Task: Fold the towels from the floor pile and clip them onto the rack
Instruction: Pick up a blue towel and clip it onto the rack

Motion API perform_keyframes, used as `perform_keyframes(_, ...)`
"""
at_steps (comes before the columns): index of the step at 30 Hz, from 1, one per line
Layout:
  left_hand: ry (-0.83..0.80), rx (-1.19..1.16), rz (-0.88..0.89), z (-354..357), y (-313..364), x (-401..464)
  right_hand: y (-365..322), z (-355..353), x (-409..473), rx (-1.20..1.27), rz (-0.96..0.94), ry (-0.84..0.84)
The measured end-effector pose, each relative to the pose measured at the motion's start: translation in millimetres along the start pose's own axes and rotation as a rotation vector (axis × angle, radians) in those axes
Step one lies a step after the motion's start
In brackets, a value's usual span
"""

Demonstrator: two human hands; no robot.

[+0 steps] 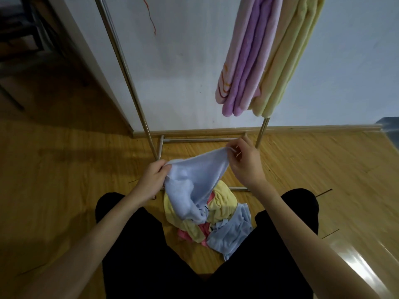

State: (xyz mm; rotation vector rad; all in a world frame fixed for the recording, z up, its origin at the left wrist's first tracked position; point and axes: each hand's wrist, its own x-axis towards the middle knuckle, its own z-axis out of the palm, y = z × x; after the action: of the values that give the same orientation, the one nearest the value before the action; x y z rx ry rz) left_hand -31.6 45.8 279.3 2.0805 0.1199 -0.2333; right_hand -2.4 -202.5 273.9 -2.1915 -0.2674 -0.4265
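Two folded towels [267, 55] already hang on the rack [121, 61]. Both hands — left [152, 180], right [245, 162] — pinch a blue towel [194, 180] by its corners, unfolded, above the floor pile [218, 219] — several left.

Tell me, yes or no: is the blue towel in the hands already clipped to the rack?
No: both hands, left and right, hold the blue towel stretched above the floor pile, apart from the rack.
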Motion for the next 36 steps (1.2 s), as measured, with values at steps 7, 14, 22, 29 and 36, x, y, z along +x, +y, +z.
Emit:
perform_keyframes(7, 0.038, -0.292, 0.017, -7, 47, -13, 9, 4, -26, -0.240, -0.305, -0.265)
perform_keyframes(14, -0.015, -0.299, -0.053, -13, 64, -15, 13, 23, -30, -0.191, -0.329, -0.437)
perform_keyframes(22, -0.046, -0.312, -0.091, -11, 72, -21, -10, 36, -35, 0.222, -0.034, -0.451)
perform_keyframes(29, 0.045, -0.277, -0.134, -7, 70, -17, -24, 32, -39, 0.385, 0.032, -0.610)
perform_keyframes(36, 0.078, -0.304, -0.086, -4, 73, -14, -24, 38, -39, 0.360, 0.040, -0.614)
